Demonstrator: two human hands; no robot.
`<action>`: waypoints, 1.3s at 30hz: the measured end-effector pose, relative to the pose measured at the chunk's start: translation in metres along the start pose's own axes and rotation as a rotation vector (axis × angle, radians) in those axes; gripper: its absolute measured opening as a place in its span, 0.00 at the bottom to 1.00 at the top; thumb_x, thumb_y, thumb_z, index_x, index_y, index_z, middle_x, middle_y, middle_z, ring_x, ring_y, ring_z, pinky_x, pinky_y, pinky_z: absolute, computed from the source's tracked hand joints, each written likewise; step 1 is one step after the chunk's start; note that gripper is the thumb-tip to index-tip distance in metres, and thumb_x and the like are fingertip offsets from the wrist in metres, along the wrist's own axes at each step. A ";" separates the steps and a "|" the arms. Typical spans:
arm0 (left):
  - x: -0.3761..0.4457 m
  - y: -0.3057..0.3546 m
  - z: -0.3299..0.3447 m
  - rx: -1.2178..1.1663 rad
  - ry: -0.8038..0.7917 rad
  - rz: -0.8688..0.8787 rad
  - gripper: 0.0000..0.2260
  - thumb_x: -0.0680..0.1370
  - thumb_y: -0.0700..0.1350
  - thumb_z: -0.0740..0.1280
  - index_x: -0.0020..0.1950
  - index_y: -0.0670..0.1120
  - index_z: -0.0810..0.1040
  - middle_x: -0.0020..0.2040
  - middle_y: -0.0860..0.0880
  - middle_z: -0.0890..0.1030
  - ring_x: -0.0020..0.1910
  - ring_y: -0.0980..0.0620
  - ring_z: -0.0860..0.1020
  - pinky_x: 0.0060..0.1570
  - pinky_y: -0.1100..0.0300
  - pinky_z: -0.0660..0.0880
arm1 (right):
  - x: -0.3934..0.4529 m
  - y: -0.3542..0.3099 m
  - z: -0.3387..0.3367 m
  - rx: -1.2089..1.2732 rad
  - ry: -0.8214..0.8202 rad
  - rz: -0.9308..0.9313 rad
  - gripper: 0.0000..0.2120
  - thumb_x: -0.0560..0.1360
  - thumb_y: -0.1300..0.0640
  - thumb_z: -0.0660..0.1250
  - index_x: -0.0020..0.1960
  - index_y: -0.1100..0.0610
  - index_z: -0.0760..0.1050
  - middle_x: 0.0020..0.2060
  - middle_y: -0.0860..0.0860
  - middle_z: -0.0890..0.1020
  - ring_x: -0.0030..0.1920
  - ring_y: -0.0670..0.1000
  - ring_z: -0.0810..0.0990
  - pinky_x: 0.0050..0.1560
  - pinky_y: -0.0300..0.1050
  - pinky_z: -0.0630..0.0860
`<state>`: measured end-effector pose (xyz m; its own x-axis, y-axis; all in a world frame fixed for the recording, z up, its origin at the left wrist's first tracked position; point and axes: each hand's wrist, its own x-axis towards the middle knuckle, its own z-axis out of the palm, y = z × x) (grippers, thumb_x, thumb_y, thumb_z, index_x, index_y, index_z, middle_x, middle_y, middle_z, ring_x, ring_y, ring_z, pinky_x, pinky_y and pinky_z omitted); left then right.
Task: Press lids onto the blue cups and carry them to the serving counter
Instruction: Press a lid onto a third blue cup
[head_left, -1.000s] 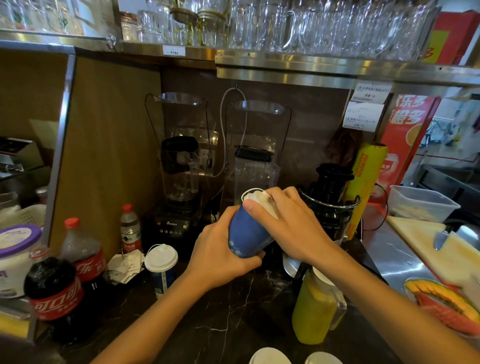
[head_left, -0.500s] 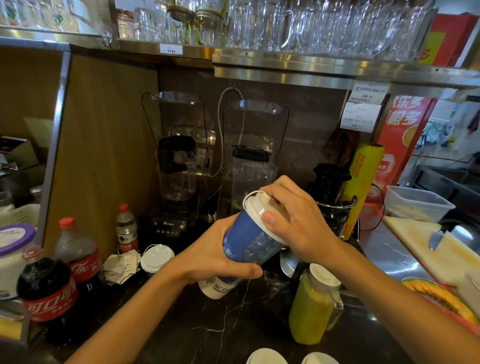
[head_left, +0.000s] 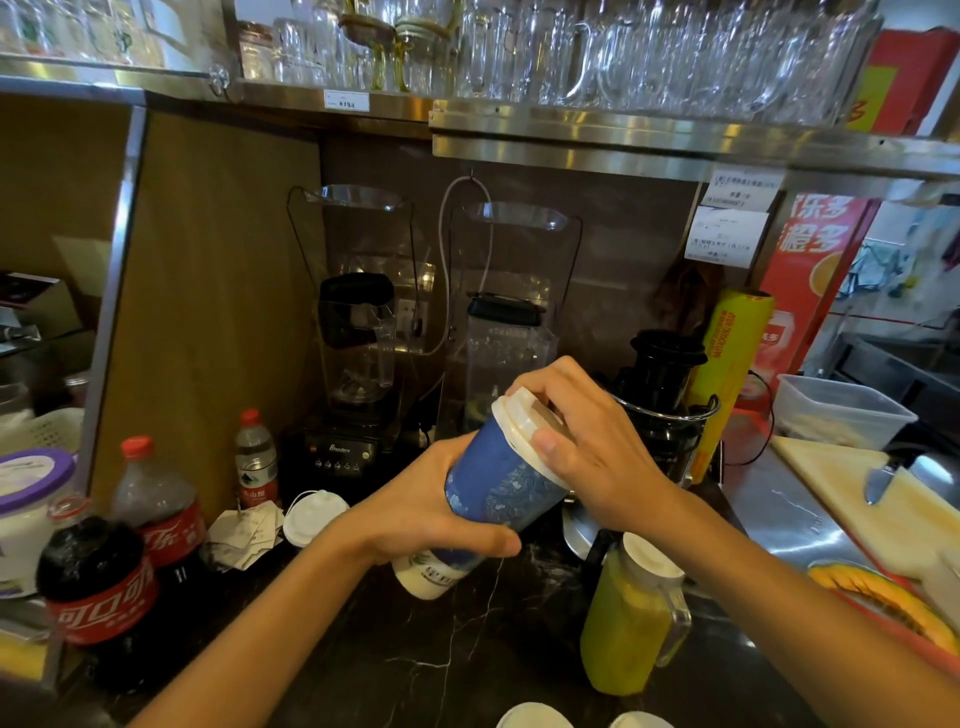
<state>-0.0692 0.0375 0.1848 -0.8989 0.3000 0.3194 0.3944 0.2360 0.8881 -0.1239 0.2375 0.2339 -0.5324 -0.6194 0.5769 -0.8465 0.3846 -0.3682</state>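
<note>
Both hands (head_left: 519, 488) grip the tilted blue cup (head_left: 498, 491).

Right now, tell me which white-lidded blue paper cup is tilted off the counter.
The blue paper cup gripped in both hands; the other lidded cup stands upright by the blenders.

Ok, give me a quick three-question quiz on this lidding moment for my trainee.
1. True or false: the blue cup held in the left hand stands upright on the counter.
2. Which hand presses the white lid? A) left B) right C) neither
3. Fill in: the jug near the right forearm holds a ____ coloured drink.

Key: 1 false, it is tilted and lifted; 2 B; 3 yellow-green.
</note>
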 end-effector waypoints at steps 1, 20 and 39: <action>0.000 0.002 -0.001 -0.071 -0.048 -0.024 0.29 0.66 0.44 0.81 0.64 0.60 0.78 0.59 0.54 0.84 0.59 0.50 0.84 0.54 0.60 0.81 | 0.000 0.000 -0.002 0.004 -0.002 -0.047 0.27 0.78 0.38 0.53 0.63 0.56 0.76 0.55 0.49 0.74 0.51 0.52 0.78 0.48 0.58 0.75; 0.004 -0.012 0.001 0.006 0.050 0.025 0.32 0.66 0.47 0.81 0.67 0.57 0.74 0.60 0.56 0.83 0.59 0.53 0.83 0.55 0.62 0.80 | 0.004 -0.002 0.004 0.200 -0.015 0.086 0.26 0.79 0.36 0.49 0.66 0.47 0.76 0.57 0.33 0.73 0.61 0.47 0.75 0.58 0.45 0.72; 0.001 -0.019 -0.009 0.178 0.128 0.065 0.36 0.66 0.48 0.83 0.69 0.57 0.72 0.61 0.62 0.81 0.59 0.57 0.83 0.55 0.61 0.82 | -0.001 0.002 0.004 0.099 -0.142 0.186 0.22 0.78 0.29 0.54 0.68 0.34 0.68 0.56 0.42 0.70 0.56 0.42 0.76 0.54 0.43 0.76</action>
<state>-0.0791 0.0254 0.1713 -0.8830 0.2028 0.4233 0.4694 0.3827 0.7958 -0.1249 0.2359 0.2298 -0.6668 -0.6371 0.3867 -0.7256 0.4363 -0.5322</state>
